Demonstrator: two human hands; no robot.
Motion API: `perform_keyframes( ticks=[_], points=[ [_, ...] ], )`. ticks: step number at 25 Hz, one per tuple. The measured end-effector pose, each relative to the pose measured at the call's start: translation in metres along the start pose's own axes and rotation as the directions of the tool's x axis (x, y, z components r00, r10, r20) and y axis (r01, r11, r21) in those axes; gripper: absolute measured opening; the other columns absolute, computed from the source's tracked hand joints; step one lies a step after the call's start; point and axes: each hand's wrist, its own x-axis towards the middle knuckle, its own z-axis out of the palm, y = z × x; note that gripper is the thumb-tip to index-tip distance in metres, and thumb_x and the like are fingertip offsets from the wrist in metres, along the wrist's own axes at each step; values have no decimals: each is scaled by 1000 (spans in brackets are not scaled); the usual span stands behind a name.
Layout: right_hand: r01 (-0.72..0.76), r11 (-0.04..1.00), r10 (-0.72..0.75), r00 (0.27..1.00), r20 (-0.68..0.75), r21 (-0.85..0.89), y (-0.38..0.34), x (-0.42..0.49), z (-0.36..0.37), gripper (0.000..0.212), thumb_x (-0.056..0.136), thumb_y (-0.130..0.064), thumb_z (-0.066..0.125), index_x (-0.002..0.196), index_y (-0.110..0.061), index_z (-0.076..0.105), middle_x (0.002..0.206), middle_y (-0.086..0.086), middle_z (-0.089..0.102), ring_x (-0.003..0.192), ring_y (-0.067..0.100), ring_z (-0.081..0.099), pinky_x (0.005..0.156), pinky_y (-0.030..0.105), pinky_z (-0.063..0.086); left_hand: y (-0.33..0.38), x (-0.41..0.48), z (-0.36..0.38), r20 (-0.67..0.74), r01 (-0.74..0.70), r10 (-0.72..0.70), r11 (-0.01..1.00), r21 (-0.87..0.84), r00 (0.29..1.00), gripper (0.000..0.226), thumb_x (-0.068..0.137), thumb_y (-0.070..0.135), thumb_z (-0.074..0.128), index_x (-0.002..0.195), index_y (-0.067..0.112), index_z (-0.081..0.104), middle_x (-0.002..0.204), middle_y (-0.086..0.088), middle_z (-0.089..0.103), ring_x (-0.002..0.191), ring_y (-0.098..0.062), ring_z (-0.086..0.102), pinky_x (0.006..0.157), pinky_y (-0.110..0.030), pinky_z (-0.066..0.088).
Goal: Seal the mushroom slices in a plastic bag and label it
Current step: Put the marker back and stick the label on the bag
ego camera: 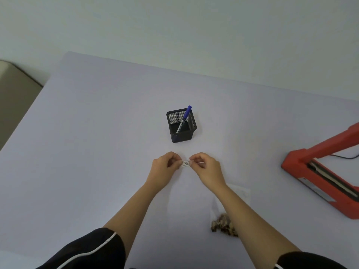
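Note:
A small white label strip (186, 163) with dark print hangs just above the table, in the middle of the view. My left hand (165, 167) pinches its left end and my right hand (206, 167) pinches its right end. A clear plastic bag (236, 193) lies on the table under my right forearm, partly hidden by it. Brown mushroom slices (222, 225) are bunched at the bag's near end.
A black mesh pen holder (181, 126) with a blue marker (186, 116) stands beyond my hands. A red heat sealer (322, 171) with its arm raised sits at the right edge, a black cable behind it. The pale table (87, 142) ends at the left.

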Motion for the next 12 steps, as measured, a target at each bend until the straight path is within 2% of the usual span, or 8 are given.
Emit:
perform_keyframes(
  ticks=[3, 5, 9, 12],
  points=[
    [-11, 986, 12, 1000, -10, 169, -13, -15, -6, 10, 84, -17, 67, 83, -27, 66, 87, -4, 71, 85, 14, 68, 75, 21, 52, 12, -16, -6, -13, -28, 26, 993, -111, 1000, 5, 87, 20, 63, 91, 21, 65, 77, -1, 71, 65, 1, 61, 66, -10, 46],
    [-10, 969, 13, 1000, -11, 245, -20, -25, -10, 11, 83, -16, 68, 83, -28, 67, 86, -4, 71, 85, 14, 69, 79, 26, 55, 18, -27, -8, -37, -42, 36, 985, -169, 999, 8, 86, 20, 65, 92, 24, 66, 78, 1, 72, 73, -6, 65, 73, -17, 51],
    [-3, 942, 6, 1000, -8, 335, -28, -40, -18, 10, 83, -14, 68, 84, -24, 68, 85, -5, 70, 76, 5, 68, 79, 26, 56, 26, -48, -4, -120, -69, 36, 958, -278, 992, 17, 83, 16, 69, 98, 25, 67, 83, 5, 72, 80, -10, 69, 75, -15, 53],
    [3, 923, 4, 1000, -16, 384, -32, -48, -20, 10, 84, -12, 67, 85, -22, 69, 87, -3, 70, 78, 5, 68, 77, 22, 55, 29, -61, 0, -211, -122, 61, 950, -289, 975, 22, 84, 15, 69, 105, 22, 70, 90, 10, 71, 83, -1, 67, 77, -10, 51]
  ],
)
